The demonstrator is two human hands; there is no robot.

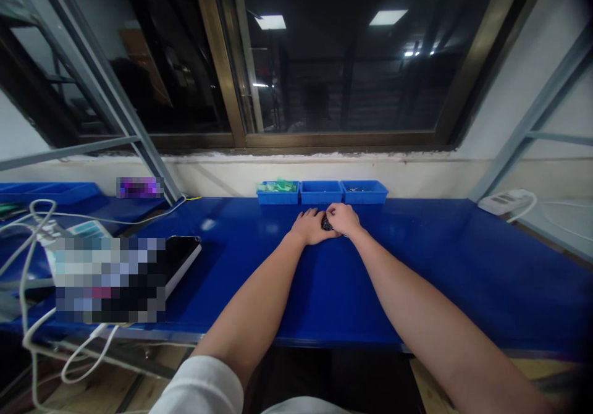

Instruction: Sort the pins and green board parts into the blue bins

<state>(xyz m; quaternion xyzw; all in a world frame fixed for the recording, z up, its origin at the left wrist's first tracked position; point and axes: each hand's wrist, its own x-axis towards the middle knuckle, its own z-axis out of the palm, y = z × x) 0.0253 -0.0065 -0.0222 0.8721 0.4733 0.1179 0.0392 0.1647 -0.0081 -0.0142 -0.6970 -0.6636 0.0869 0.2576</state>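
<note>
My left hand (pixel 309 226) lies low on the blue table, fingers stretched forward and thumb reaching right. Between my two hands is a small dark, speckled thing (pixel 327 223); whether it is one piece or a pile of small parts cannot be made out. My right hand (pixel 344 219) is at its right side, with fingers bent and pressed together over its edge. What those fingertips hold, if anything, is hidden. Just beyond the hands stand three blue bins: the left bin (pixel 278 198) with green pieces, the middle bin (pixel 320 198), and the right bin (pixel 365 197) with small metal-looking parts.
The blue table (pixel 343 296) runs along a wall below a dark window. A dark-topped box-like object (pixel 185 250), partly blurred out, lies at left beside white cables (pixel 28 278). A white power strip (pixel 504 201) is at far right, near grey metal posts (pixel 151 148).
</note>
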